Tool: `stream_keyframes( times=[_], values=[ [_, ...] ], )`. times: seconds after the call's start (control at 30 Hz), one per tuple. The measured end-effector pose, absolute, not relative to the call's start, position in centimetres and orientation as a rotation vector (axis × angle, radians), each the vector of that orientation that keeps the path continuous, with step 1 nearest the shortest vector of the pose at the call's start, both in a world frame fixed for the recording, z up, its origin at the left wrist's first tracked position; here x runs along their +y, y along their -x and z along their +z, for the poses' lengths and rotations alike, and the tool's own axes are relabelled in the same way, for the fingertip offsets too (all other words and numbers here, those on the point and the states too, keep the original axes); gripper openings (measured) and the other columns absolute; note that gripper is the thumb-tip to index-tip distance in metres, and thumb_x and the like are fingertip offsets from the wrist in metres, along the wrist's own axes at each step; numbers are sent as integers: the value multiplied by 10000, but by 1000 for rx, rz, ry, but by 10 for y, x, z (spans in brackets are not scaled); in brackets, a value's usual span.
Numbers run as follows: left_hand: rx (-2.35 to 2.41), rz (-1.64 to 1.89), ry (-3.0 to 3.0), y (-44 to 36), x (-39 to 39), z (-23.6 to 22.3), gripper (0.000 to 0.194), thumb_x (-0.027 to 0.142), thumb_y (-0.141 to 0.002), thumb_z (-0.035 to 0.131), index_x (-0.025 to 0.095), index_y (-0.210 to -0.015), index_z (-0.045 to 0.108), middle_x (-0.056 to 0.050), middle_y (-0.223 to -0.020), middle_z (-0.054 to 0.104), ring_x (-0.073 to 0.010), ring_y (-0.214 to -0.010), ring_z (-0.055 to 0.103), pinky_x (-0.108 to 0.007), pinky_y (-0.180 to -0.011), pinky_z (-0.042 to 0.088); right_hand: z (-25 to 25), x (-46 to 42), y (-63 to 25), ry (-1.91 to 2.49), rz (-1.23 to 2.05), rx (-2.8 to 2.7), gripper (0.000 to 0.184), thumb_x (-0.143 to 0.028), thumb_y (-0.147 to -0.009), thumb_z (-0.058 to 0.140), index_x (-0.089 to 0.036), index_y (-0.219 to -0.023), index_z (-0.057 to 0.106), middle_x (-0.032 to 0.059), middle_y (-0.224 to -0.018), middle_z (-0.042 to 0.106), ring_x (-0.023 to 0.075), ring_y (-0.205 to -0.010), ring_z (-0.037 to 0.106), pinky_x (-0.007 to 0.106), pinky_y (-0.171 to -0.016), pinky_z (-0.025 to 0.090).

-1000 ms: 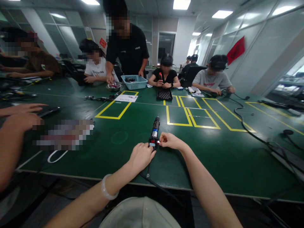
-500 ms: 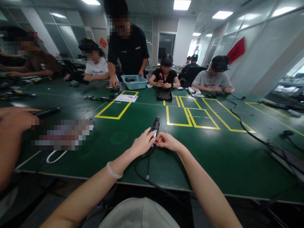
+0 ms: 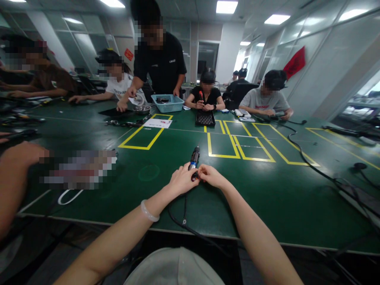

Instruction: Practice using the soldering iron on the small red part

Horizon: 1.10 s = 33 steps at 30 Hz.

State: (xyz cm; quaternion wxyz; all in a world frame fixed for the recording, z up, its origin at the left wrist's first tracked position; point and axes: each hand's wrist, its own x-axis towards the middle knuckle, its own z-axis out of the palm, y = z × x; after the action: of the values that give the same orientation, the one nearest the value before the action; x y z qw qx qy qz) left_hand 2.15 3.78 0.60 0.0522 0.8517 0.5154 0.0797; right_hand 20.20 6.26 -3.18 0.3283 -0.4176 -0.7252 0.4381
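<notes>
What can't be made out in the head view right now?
- Cylindrical tool's near end: hidden by the left hand.
- Whatever the right hand may pinch: hidden by its fingers.
- White sheet's print: too small.
- Forearm at left: cut off by the picture's edge.

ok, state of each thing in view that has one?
Tool: tip pointing away; power, cannot tell.
Left hand: gripping the tool.
Right hand: fingers bent together at the tool's near end.
Black cable: curved, running over table edge.
Blue basket: upright, dark items inside.
Black tray: open, flat on table.
Ceiling lights: lit.
</notes>
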Motion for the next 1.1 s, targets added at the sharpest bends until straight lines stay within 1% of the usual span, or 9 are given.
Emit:
stream_keyframes(
  times=[0.1,0.33,0.47,0.6,0.73,0.8,0.9,0.97,1.1],
  values=[
    [1596,233,-2610,-23,38,7,445,455,-802,555,309,-1221,583,-85,-1360,422,-271,-1051,543,-397,-861,457,-33,65,-205,1150,1016,-1907,15,-189,-808,501,-179,-821,501,-35,-644,572,96,-554,514,205,-543,392],
    [1631,203,-2666,9,49,8,475,454,-775,563,329,-1232,589,-80,-1388,396,-279,-1062,535,-409,-877,444,-29,64,-207,1210,932,-1960,50,-217,-839,507,-186,-828,545,-18,-650,617,107,-554,526,211,-544,383],
    [1727,117,-2641,52,67,11,511,480,-769,533,338,-1258,581,-84,-1410,390,-290,-1068,543,-424,-907,432,-30,64,-207,1217,921,-1983,66,-225,-843,518,-185,-824,567,-9,-662,629,114,-577,545,211,-548,389],
    [1831,-8,-2556,109,93,12,576,521,-772,510,322,-1312,548,-105,-1452,362,-312,-1147,518,-426,-967,398,-29,64,-209,1225,937,-1989,84,-236,-850,524,-181,-835,586,-8,-660,633,108,-559,539,210,-543,391],
    [1938,-138,-2474,167,118,13,598,530,-818,461,319,-1378,478,-123,-1489,344,-344,-1205,490,-455,-986,369,-28,62,-209,1227,952,-1988,94,-243,-852,526,-180,-839,593,-8,-663,635,103,-546,537,211,-548,397],
    [2013,-185,-2446,191,126,15,583,520,-838,443,302,-1377,482,-133,-1479,373,-360,-1218,479,-478,-997,345,-27,61,-209,1229,961,-1994,97,-247,-852,524,-180,-843,594,-7,-667,640,101,-543,536,212,-554,400],
    [2133,-181,-2519,214,129,22,524,484,-854,449,268,-1324,535,-139,-1435,444,-377,-1254,435,-512,-1035,271,-26,61,-209,1231,970,-2004,99,-250,-851,525,-177,-846,592,-6,-670,646,96,-527,526,213,-557,401],
    [2204,-118,-2606,220,126,26,487,451,-856,461,220,-1272,561,-163,-1367,505,-379,-1249,428,-509,-1039,252,-26,60,-209,1233,973,-2010,101,-253,-852,523,-176,-846,589,-5,-672,647,93,-518,519,212,-555,400],
    [2333,-7,-2688,214,111,29,429,415,-867,439,102,-1125,582,-215,-1152,603,-372,-1129,500,-470,-971,315,-26,60,-209,1237,986,-2015,106,-260,-854,519,-178,-848,585,-6,-677,644,92,-514,515,210,-545,398]
  ],
)
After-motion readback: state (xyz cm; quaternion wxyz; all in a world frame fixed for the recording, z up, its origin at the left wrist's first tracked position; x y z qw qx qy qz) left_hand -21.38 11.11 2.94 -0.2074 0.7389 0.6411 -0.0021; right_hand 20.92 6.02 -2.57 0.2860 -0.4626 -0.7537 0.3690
